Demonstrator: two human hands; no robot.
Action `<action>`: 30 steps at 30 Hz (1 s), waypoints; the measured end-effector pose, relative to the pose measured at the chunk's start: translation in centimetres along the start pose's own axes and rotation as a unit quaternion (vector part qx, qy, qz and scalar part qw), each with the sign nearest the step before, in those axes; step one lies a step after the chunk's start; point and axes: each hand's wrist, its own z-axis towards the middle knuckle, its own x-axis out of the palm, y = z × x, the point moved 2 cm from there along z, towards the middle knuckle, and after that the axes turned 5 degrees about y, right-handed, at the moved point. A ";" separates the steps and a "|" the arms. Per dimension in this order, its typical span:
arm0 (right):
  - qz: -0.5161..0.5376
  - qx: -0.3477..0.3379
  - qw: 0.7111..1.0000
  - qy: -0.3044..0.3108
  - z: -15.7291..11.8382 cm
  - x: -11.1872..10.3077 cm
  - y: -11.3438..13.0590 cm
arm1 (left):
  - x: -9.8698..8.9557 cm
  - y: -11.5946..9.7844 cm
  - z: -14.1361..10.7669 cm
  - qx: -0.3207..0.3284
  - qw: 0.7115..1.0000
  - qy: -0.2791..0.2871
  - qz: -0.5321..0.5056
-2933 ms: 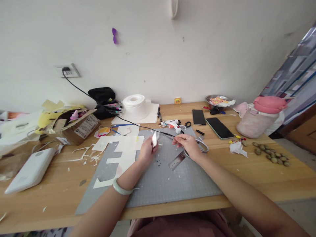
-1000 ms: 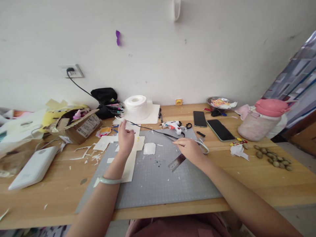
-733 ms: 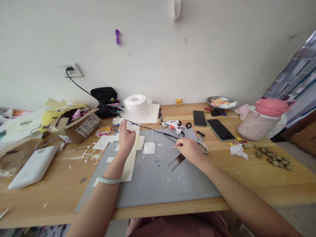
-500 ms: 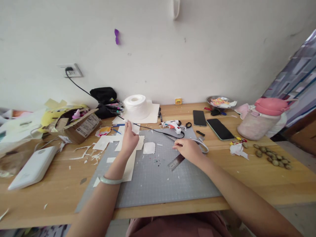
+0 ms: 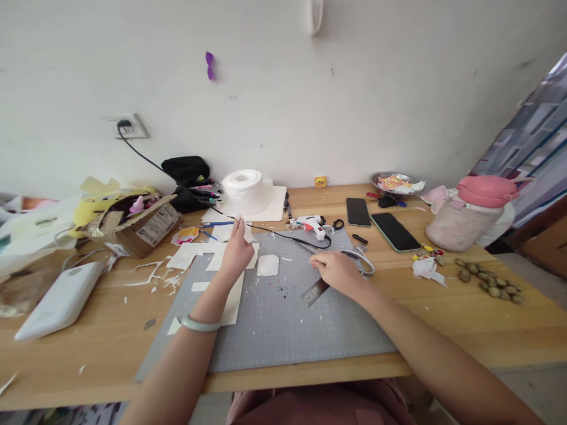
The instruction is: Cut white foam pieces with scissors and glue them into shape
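My left hand (image 5: pixel 235 251) is raised over the paper pieces on the left of the grey cutting mat (image 5: pixel 283 330), fingers pressed together. A small white piece (image 5: pixel 240 218) shows at its fingertips, too small to name. My right hand (image 5: pixel 339 268) is closed in a pinch over the mat's right side; what lies between its fingers, if anything, is hidden. Beneath or beside it are a steel ruler (image 5: pixel 315 292) and scissors with a pale grey handle (image 5: pixel 367 262), both partly covered. A white rounded square (image 5: pixel 268 265) lies flat between my hands.
Behind the mat lie a hot glue gun (image 5: pixel 312 225), its black cord, and a white roll (image 5: pixel 243 190). Two phones (image 5: pixel 396 231), a pink-lidded bottle (image 5: pixel 467 212) and small brown round items (image 5: pixel 496 282) are at right. A cardboard box (image 5: pixel 137 227) and white power bank (image 5: pixel 59 300) stand left.
My left hand has shifted slightly to the right, and the small white piece at its fingertips moved with it. My right hand has stayed nearly still.
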 end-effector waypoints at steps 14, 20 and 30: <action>-0.076 -0.006 0.997 0.034 -0.4 0.0 0.7 | -1.2 0.2 0.4 0.010 0.992 0.116 0.049; -0.085 0.027 0.996 0.022 -0.5 -0.4 1.1 | -2.8 0.4 0.7 -0.043 0.975 0.111 0.187; -0.060 -0.014 0.998 0.020 -0.2 0.3 0.5 | -1.9 0.7 0.7 -0.048 0.962 0.121 0.238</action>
